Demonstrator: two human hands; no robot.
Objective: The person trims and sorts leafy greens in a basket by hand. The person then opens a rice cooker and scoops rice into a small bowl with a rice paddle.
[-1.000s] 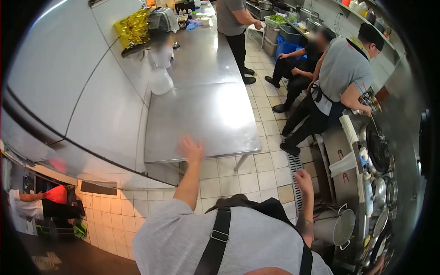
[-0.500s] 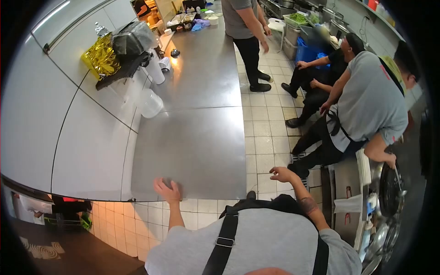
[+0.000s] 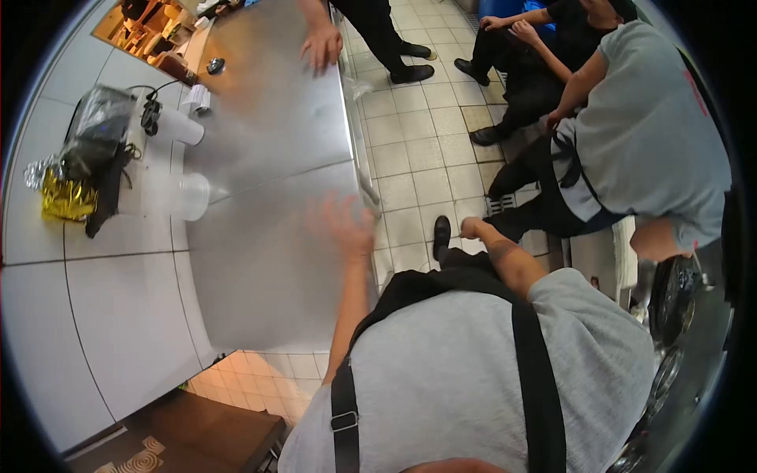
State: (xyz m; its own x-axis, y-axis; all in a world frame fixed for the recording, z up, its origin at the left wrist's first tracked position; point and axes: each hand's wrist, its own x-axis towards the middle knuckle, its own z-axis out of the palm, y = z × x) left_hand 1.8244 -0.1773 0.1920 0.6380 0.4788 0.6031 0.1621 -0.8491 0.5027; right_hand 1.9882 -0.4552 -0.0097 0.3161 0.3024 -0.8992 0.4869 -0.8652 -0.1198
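Observation:
My left hand (image 3: 347,225) is over the right side of the steel counter (image 3: 268,276), fingers spread and blurred by motion, with nothing in it. Whether it touches the metal I cannot tell. My right hand (image 3: 471,228) is low beside my body, above the tiled floor and near a co-worker's dark trouser leg. Its fingers are mostly hidden, and no object shows in it. A translucent plastic tub (image 3: 192,197) stands by the wall at the counter's left edge.
A co-worker's hand (image 3: 322,46) is at the counter's far right edge. To my right a person in a grey shirt (image 3: 654,134) leans over a pan (image 3: 672,299), beside a seated person in black (image 3: 544,71). A wall shelf (image 3: 109,193) juts out left.
My view has shifted forward along the counter. My left hand has moved from the counter's near edge, forward and right. The standing co-worker's hand now appears at the counter.

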